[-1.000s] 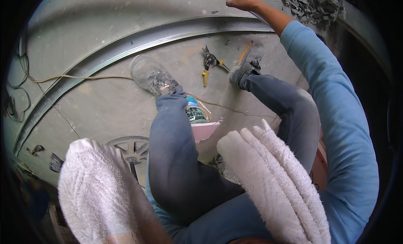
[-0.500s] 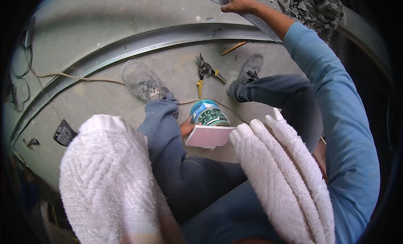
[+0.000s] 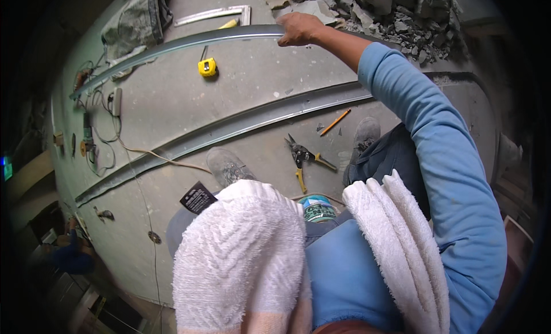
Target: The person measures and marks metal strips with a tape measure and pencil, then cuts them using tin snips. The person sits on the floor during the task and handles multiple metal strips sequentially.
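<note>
A white towel (image 3: 241, 253) hangs in the foreground, the left hand out of view. Yellow-handled snips (image 3: 301, 156), handles spread, lie before a grey channel (image 3: 241, 126) on the floor. Beyond it, the right hand (image 3: 299, 29) is curled, apparently pinching a metal strip (image 3: 247, 32), a handling step by its look; shifting it would call for steady fingers. Long, thin and silvery, the strip reaches far left. Rubble (image 3: 402, 26) lies near the hand.
</note>
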Available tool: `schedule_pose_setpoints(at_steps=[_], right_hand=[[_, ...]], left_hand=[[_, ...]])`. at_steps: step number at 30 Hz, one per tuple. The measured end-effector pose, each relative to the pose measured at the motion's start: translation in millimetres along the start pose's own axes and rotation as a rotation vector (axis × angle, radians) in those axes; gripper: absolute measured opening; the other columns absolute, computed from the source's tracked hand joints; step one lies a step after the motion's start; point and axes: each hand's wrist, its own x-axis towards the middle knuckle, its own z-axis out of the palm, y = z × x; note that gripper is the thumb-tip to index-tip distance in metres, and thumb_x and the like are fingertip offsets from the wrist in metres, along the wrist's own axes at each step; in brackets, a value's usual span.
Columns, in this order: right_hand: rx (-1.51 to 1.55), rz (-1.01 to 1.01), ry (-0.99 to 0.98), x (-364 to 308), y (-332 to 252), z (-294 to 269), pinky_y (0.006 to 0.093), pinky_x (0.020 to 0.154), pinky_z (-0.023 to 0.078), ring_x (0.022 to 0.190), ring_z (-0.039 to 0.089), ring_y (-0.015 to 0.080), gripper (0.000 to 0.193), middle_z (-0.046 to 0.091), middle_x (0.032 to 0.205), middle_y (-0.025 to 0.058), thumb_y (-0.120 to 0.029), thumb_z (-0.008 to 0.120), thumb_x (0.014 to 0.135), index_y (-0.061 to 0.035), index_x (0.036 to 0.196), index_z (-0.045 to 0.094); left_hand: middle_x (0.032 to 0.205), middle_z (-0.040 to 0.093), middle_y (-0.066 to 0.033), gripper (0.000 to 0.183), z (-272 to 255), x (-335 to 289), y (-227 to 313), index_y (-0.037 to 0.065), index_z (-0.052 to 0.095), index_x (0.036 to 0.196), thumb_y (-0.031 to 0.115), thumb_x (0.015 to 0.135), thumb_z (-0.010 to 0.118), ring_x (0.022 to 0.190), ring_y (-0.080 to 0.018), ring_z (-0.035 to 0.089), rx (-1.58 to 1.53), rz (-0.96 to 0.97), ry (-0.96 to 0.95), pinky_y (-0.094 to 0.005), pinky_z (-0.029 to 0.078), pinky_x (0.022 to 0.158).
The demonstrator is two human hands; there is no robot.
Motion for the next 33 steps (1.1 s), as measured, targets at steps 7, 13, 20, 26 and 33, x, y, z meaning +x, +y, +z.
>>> schedule_pose_setpoints(at_steps=[7,13,20,26,33], right_hand=[[0.166,0.022,-0.068,-83.2,-61.4,-40.7,0.0444,0.09,0.056,0.11,0.069,0.034,0.046,0.071,0.117,0.0177,-0.03,0.073,0.075,-0.0058,0.114,0.07],[0.227,0.017,-0.017,-137.0,-126.9,-50.8,0.043,0.091,0.057,0.11,0.07,0.0327,0.043,0.072,0.115,0.0195,-0.024,0.069,0.076,-0.0013,0.112,0.072],[0.204,0.049,0.075,-172.8,-153.6,-50.2,0.0442,0.095,0.053,0.112,0.066,0.0344,0.046,0.069,0.117,0.0185,-0.032,0.07,0.075,-0.0049,0.112,0.067],[0.135,-0.014,0.134,-163.3,-181.0,-75.1,0.0442,0.093,0.054,0.109,0.067,0.0351,0.049,0.07,0.114,0.0198,-0.032,0.07,0.072,-0.0045,0.113,0.067],[0.299,-0.011,0.202,-156.3,-174.1,-27.5,0.0445,0.084,0.055,0.095,0.07,0.0358,0.043,0.071,0.097,0.0209,-0.035,0.07,0.067,-0.0045,0.097,0.069]], left_hand=[[0.107,0.07,-0.0178,0.055,-176.2,-33.3,29.7,-0.004,0.06,0.126,0.031,0.088,0.078,0.087,-0.0211,0.066,0.013,0.12,0.516,-0.035,0.053,0.074],[0.105,0.071,-0.0189,0.055,-304.6,-183.1,157.2,-0.004,0.061,0.128,0.033,0.09,0.075,0.085,-0.0189,0.067,-0.318,0.553,1.089,-0.0339,0.053,0.073],[0.1,0.068,-0.0086,0.047,-281.1,-241.4,342.8,-0.004,0.066,0.117,0.034,0.09,0.075,0.085,-0.017,0.064,-0.066,0.807,0.829,-0.0278,0.052,0.071],[0.088,0.068,-0.0103,0.047,-269.1,-207.4,402.1,-0.007,0.071,0.106,0.034,0.086,0.078,0.08,-0.0191,0.062,-0.174,0.891,0.741,-0.034,0.05,0.07],[0.1,0.072,-0.0208,0.054,-305.4,-151.9,411.3,-0.013,0.069,0.106,0.032,0.078,0.083,0.089,-0.0262,0.068,0.066,0.728,0.942,-0.04,0.053,0.077]])
